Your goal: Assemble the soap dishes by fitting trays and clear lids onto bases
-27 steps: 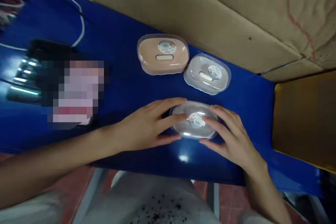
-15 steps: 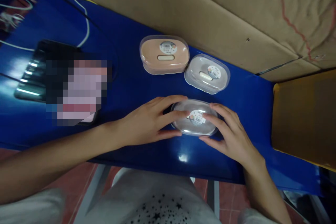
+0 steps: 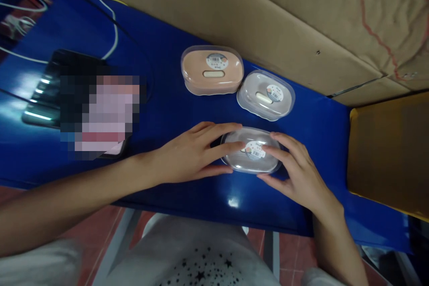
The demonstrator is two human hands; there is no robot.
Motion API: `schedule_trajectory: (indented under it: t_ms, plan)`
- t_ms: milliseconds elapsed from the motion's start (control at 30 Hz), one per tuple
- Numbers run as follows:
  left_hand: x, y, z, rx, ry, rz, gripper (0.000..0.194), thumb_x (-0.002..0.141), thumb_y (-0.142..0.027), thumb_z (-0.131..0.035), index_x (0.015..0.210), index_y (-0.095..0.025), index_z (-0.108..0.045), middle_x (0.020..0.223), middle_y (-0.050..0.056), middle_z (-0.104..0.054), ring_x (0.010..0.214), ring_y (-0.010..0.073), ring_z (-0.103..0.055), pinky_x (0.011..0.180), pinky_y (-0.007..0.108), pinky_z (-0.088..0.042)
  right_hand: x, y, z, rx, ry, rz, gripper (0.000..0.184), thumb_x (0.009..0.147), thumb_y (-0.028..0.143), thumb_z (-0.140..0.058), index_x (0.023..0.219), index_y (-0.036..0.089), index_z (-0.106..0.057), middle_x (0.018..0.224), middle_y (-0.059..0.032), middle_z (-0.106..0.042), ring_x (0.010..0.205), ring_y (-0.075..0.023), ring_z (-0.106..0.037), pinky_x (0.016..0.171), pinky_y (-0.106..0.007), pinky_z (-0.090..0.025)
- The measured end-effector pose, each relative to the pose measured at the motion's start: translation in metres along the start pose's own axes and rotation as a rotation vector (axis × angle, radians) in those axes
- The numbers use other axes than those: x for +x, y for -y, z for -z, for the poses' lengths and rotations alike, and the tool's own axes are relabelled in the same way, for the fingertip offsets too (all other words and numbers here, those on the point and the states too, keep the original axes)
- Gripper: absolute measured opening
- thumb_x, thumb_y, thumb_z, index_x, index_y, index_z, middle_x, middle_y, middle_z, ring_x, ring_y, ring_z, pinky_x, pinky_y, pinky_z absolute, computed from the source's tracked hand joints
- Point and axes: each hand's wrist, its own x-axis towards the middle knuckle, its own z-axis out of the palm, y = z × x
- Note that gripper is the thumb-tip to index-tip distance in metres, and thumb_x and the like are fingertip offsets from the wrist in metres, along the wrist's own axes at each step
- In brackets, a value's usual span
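Note:
A grey oval soap box (image 3: 251, 161) with a clear lid and a round barcode sticker lies on the blue table in front of me. My left hand (image 3: 197, 154) grips its left end, thumb on the near edge and fingers across the lid and far edge. From the other end my right hand (image 3: 295, 170) holds it the same way, a fingertip on the sticker. Just beyond sits a whitish soap box (image 3: 281, 109), also clear-lidded. A peach soap box (image 3: 194, 65) stands to its left, close against it.
Large cardboard boxes (image 3: 268, 22) line the table's back edge. A yellow-brown box (image 3: 385, 156) bounds the right side. On the left lie a black device (image 3: 43, 103) and a partly blurred-out phone (image 3: 117, 148), with a white cable (image 3: 115, 31) behind. The blue table's (image 3: 187, 201) front edge is near my body.
The whole view has shifted slightly. Both hands keep the same hold on the grey soap box, and the other boxes stay in place.

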Motion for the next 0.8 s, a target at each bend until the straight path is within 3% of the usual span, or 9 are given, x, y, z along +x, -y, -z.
schedule_trajectory:
  t_ms: [200, 333, 533, 800]
  plan:
    - [0.0, -0.0008, -0.0004, -0.002, -0.002, 0.021, 0.049, 0.11, -0.041, -0.066, 0.152, -0.017, -0.056, 0.158, 0.025, -0.056, 0.135, 0.0365, -0.066, 0.108, 0.056, -0.061, 0.0009, -0.0002, -0.0002, 0.055, -0.012, -0.011, 0.066, 0.099, 0.039, -0.08, 0.157, 0.03, -0.049, 0.158, -0.016, -0.055, 0.149, -0.0376, -0.054, 0.119, -0.063, -0.053]
    - [-0.0013, 0.0003, -0.0013, -0.008, 0.03, 0.034, 0.06, 0.103, -0.041, -0.077, 0.154, -0.019, -0.055, 0.162, 0.025, -0.053, 0.137, 0.0389, -0.065, 0.11, 0.059, -0.06, 0.0006, -0.002, -0.0022, 0.06, -0.008, -0.016, 0.069, 0.099, 0.038, -0.08, 0.159, 0.031, -0.047, 0.159, -0.0158, -0.054, 0.15, -0.038, -0.054, 0.119, -0.064, -0.053]
    - [-0.0016, -0.0003, -0.0007, -0.057, 0.002, 0.063, 0.056, 0.103, -0.023, -0.075, 0.154, -0.017, -0.054, 0.164, 0.026, -0.052, 0.145, 0.0374, -0.061, 0.115, 0.055, -0.057, 0.0016, -0.0053, -0.0058, 0.047, -0.063, 0.038, 0.078, 0.095, 0.045, -0.085, 0.163, 0.031, -0.047, 0.159, -0.0156, -0.056, 0.148, -0.0381, -0.056, 0.118, -0.063, -0.055]
    - [-0.0024, -0.0028, 0.0068, -0.228, -0.02, 0.154, 0.063, 0.108, -0.041, -0.071, 0.164, -0.025, -0.047, 0.169, 0.019, -0.051, 0.152, 0.0312, -0.057, 0.122, 0.05, -0.053, -0.0014, -0.0058, 0.0005, 0.085, -0.026, 0.004, 0.077, 0.103, 0.049, -0.073, 0.171, 0.032, -0.039, 0.166, -0.0158, -0.053, 0.152, -0.0374, -0.054, 0.12, -0.061, -0.054]
